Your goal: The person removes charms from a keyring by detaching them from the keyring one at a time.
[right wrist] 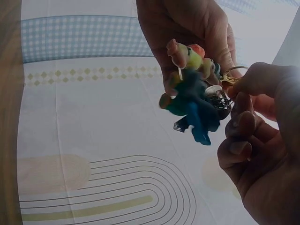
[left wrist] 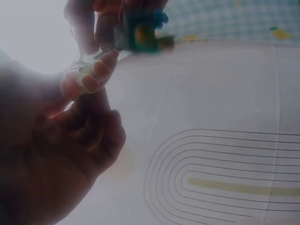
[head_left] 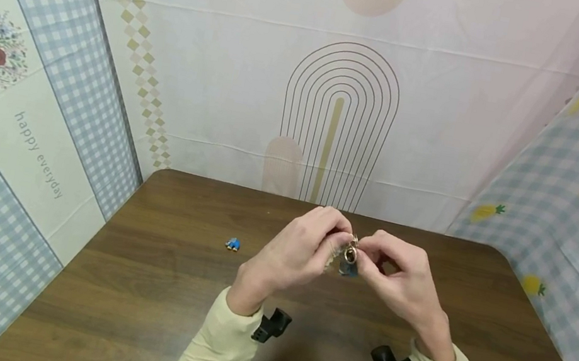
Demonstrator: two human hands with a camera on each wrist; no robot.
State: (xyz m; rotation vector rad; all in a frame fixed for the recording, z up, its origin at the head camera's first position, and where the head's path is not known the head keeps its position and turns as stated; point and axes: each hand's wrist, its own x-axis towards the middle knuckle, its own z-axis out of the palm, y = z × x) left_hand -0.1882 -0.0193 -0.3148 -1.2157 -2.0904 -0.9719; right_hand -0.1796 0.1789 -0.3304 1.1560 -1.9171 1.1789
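Observation:
Above the table, both hands meet at a small keychain. My left hand point(head_left: 298, 249) pinches a pale figurine point(right wrist: 192, 58) with yellow, orange and flesh-toned parts, next to a gold split ring point(right wrist: 233, 73). From the other side, my right hand point(head_left: 400, 276) pinches the ring and a short metal chain point(right wrist: 220, 99) between thumb and fingers. A teal-blue figurine point(right wrist: 199, 108) dangles below the fingers; in the left wrist view this figurine point(left wrist: 143, 33) is blurred. Fingers hide where the pale figurine joins the ring.
A small blue figurine point(head_left: 233, 244) with orange bits lies on the brown wooden table point(head_left: 141, 309), left of the hands. Patterned cloths point(head_left: 226, 80) hang behind the table and on both sides. Each wrist carries a black camera point(head_left: 272, 326).

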